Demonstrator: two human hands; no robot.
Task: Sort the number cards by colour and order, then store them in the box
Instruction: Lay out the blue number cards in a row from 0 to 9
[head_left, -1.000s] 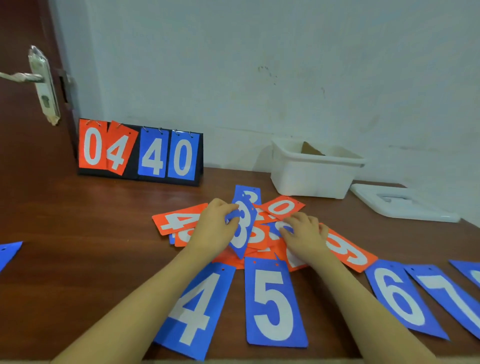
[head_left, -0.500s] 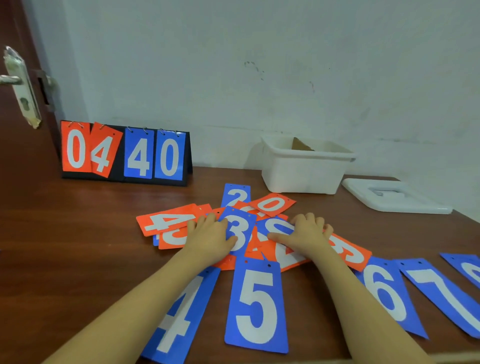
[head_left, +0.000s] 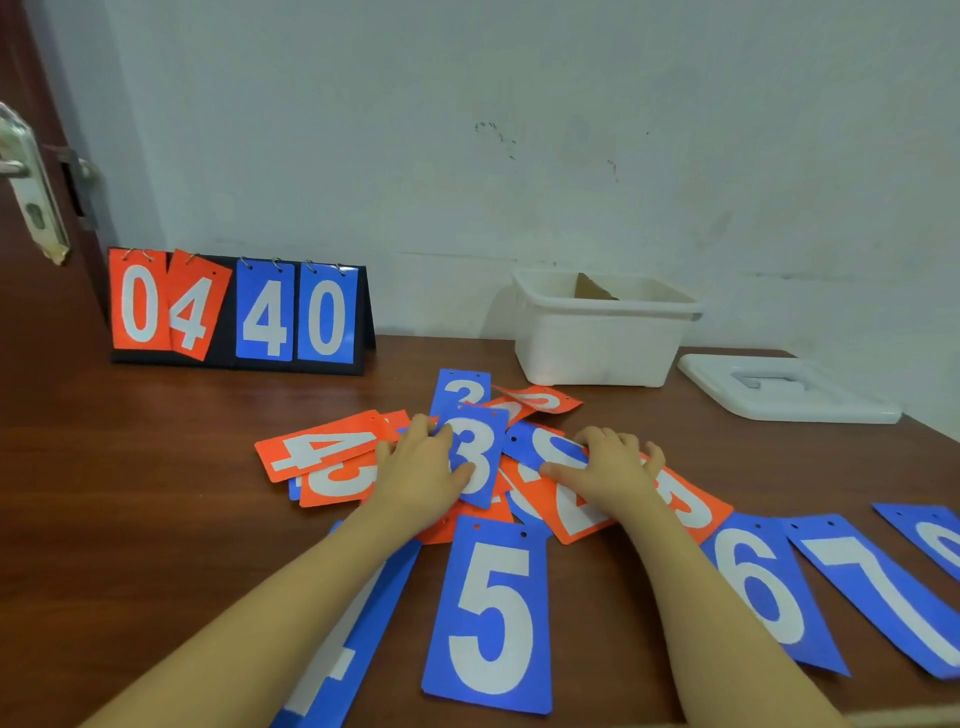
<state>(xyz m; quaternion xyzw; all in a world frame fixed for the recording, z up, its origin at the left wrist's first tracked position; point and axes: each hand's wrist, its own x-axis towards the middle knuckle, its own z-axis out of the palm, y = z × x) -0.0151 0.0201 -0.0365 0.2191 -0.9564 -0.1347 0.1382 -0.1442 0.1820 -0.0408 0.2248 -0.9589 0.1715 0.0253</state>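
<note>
Left hand (head_left: 415, 467) pinching blue card marked 3 (head_left: 475, 457), thumb on its face, fingers curled at its left edge, atop the mixed heap. Right hand (head_left: 608, 470) spread flat, fingers straight, pressing blue and orange cards in that heap (head_left: 550, 499).

Nearer, laid in a row on the brown wooden tabletop (head_left: 156, 493): blue cards reading 5 (head_left: 493, 613), 6 (head_left: 763, 587), 7 (head_left: 883, 587); a 4 mostly hidden beneath the left forearm.

Behind, white plastic box (head_left: 602, 338), open; white lid (head_left: 784, 387) beside. Far left, black flip scoreboard (head_left: 239, 312) showing 04 orange, 40 blue.

Likely risks: dragging neighbouring cards along, scattering the heap; mistaking the duplicate blue 3 behind.
</note>
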